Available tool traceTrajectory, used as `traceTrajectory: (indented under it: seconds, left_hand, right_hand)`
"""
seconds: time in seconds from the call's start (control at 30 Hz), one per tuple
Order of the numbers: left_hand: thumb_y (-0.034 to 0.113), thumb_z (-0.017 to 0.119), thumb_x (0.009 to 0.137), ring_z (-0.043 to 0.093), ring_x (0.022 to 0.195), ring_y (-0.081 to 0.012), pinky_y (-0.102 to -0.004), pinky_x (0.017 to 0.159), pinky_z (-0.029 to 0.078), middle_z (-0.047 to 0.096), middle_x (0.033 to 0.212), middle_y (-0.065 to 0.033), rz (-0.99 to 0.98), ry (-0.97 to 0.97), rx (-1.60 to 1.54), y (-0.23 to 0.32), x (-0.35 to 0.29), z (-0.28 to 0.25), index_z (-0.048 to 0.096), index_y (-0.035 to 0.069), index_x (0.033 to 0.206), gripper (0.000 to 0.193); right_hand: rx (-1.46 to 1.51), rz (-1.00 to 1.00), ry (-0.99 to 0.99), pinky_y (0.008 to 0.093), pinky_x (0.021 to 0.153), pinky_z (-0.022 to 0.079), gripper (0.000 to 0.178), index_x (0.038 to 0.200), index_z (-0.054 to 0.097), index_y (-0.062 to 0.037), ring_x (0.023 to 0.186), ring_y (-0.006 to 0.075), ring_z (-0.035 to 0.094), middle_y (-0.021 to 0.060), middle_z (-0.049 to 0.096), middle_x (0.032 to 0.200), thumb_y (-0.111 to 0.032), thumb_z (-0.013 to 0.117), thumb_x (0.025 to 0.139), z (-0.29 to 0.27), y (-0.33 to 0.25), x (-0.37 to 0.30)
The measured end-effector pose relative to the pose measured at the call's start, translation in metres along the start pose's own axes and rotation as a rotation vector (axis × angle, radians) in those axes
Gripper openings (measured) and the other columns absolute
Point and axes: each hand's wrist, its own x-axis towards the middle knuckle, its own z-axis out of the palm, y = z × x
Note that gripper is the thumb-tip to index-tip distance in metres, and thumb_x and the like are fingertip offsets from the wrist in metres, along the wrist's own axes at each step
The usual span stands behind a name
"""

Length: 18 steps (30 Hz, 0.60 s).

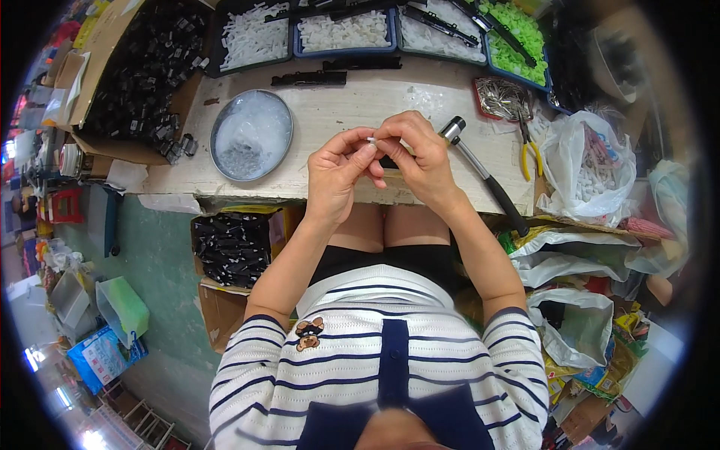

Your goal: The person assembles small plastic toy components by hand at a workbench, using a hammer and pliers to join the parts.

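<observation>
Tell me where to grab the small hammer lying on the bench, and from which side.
Grip the hammer by its black handle near the bench's front edge, probably coming from the right. Its metal head lies beside the right hand, which works a small white part with the left hand, so the handle end is freer.

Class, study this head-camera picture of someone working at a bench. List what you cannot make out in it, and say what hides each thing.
1. The small white piece pinched between the left hand and right hand: too small, and fingers cover most of it.
2. The dark part behind the right hand: mostly hidden by that hand.
3. The contents of the round metal dish: a pale blur.
4. The black parts in the cardboard box: too small, bent near the rim.
</observation>
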Motion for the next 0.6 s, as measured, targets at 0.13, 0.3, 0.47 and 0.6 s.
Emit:
traceTrajectory:
  seconds: [0.13, 0.3, 0.47, 0.6]
  left_hand:
    - [0.004, 0.06, 0.085, 0.059, 0.068, -0.0099, -0.0233, 0.05, 0.052, 0.06, 0.084, -0.0063, 0.006, 0.0, 0.049, 0.002, -0.002, 0.003, 0.059, -0.001, 0.109, 0.025]
    - [0.005, 0.065, 0.08, 0.048, 0.059, -0.0043, -0.0175, 0.049, 0.042, 0.056, 0.082, -0.0009, 0.155, 0.058, 0.628, 0.014, 0.002, -0.008, 0.064, 0.002, 0.102, 0.022]
    - [0.001, 0.066, 0.076, 0.045, 0.059, -0.0061, -0.0205, 0.055, 0.043, 0.055, 0.08, -0.0019, 0.173, 0.055, 0.887, 0.013, 0.007, -0.021, 0.067, 0.003, 0.095, 0.019]
    - [-0.001, 0.067, 0.074, 0.041, 0.059, -0.0054, -0.0194, 0.053, 0.036, 0.053, 0.078, 0.0001, 0.233, 0.002, 0.936, 0.005, 0.009, -0.021, 0.066, 0.003, 0.095, 0.022]
  right_hand:
    - [-0.035, 0.006, -0.002, 0.0313, 0.069, 0.042, 0.009, 0.083, 0.056, -0.0021, 0.079, 0.0229, 0.054, 0.0071, 0.057, 0.082, 0.0, 0.062, 0.077, 0.001, -0.001, -0.001]
    - [-0.258, 0.007, -0.075, 0.0351, 0.072, 0.032, 0.008, 0.081, 0.056, -0.008, 0.079, 0.0231, 0.048, 0.0029, 0.054, 0.08, -0.005, 0.061, 0.076, -0.006, 0.007, -0.009]
    - [-0.411, 0.009, -0.181, 0.0382, 0.074, 0.03, 0.008, 0.083, 0.057, -0.0089, 0.083, 0.0228, 0.047, 0.0034, 0.053, 0.083, -0.007, 0.061, 0.076, -0.001, 0.008, -0.017]
    - [-0.498, -0.026, -0.207, 0.0385, 0.076, 0.031, 0.011, 0.083, 0.056, -0.0089, 0.086, 0.0226, 0.048, 0.0027, 0.053, 0.084, -0.005, 0.062, 0.074, 0.005, 0.012, -0.02]
